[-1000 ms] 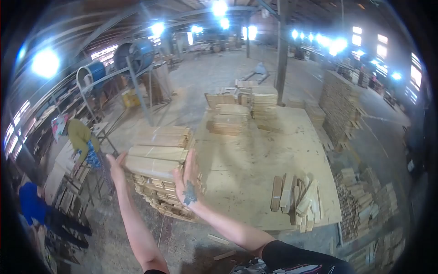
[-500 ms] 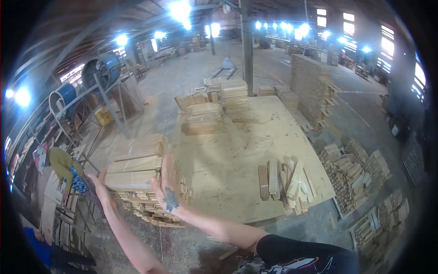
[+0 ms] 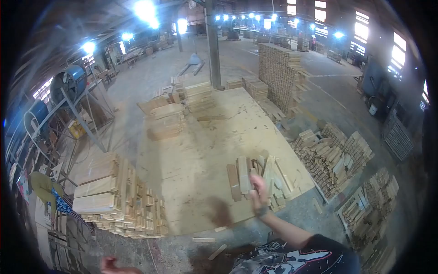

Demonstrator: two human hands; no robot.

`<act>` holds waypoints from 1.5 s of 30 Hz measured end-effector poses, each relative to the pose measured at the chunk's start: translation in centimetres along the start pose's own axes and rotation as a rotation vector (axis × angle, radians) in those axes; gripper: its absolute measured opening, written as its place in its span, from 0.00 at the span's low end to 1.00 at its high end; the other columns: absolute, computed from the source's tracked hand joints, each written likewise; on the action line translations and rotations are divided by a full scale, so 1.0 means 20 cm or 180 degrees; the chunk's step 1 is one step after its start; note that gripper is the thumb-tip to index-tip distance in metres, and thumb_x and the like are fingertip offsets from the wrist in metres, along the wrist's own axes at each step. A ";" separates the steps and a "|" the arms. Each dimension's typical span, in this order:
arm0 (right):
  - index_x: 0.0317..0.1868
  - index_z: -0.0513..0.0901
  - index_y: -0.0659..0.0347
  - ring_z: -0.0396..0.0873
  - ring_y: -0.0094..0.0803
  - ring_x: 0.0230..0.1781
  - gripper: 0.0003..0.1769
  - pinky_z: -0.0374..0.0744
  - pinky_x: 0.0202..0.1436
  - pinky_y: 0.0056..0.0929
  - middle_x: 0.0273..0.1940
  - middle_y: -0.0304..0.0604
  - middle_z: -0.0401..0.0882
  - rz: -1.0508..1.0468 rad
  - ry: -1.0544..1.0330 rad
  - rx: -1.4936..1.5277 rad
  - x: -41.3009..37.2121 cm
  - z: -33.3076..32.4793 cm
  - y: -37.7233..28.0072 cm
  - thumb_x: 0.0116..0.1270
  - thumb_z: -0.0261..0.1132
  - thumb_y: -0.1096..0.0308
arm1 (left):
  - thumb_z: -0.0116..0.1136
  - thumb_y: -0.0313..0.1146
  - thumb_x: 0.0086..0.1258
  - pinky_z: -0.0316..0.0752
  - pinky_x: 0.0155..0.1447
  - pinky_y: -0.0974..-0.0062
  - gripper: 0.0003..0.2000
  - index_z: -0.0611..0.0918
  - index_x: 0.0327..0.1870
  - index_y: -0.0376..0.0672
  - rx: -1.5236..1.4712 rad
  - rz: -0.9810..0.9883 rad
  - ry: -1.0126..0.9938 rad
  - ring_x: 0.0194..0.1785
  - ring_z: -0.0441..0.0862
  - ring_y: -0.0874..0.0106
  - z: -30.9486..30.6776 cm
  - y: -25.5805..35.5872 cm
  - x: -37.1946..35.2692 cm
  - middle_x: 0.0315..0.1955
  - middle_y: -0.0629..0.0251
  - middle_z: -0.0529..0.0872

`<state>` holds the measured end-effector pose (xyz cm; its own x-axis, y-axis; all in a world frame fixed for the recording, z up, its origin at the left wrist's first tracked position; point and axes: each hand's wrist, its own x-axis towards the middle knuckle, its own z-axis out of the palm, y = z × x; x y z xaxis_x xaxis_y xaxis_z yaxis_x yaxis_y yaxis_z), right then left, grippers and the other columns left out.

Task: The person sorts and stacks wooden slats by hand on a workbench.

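My right hand [image 3: 259,195] hangs over the near edge of a loose pile of wooden slats [image 3: 275,180], blurred a little, its fingers stretched out and holding nothing I can see. Low at the bottom edge is my left hand [image 3: 114,266], partly blurred, with its fingers loosely apart and nothing in them. It is in front of a tall stack of wooden slats [image 3: 98,187] and apart from it. Both the pile and the stack's right side are by the plywood sheet [image 3: 196,182].
More slat stacks [image 3: 166,116] stand at the sheet's far left. To the right are heaped slats [image 3: 324,160] and a high slat wall [image 3: 276,75]. A post [image 3: 212,45] rises behind. Another person [image 3: 43,188] bends at the left. Offcuts [image 3: 217,252] lie on the floor.
Both hands have left the tall stack. My right hand has swung right to the loose slats; my left hand has dropped toward me. The view has turned right.
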<state>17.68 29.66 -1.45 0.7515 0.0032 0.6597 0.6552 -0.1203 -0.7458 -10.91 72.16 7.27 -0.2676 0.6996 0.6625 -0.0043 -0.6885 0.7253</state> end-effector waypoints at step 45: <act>0.47 0.86 0.58 0.88 0.41 0.45 0.23 0.83 0.46 0.41 0.43 0.51 0.88 0.5025 -0.1622 -0.2453 -0.58 -4.05 2.09 0.73 0.57 0.47 | 0.57 0.38 0.78 0.75 0.37 0.80 0.13 0.87 0.43 0.37 -0.0783 -0.3025 -0.4887 0.30 0.81 0.79 2.59 2.19 -4.57 0.27 0.67 0.87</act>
<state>30.16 -55.77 -32.76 0.6044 -0.3039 -0.7364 -0.6744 -0.6872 -0.2699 63.23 -12.12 -11.77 0.9330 0.2646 -0.2440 0.2269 0.0938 0.9694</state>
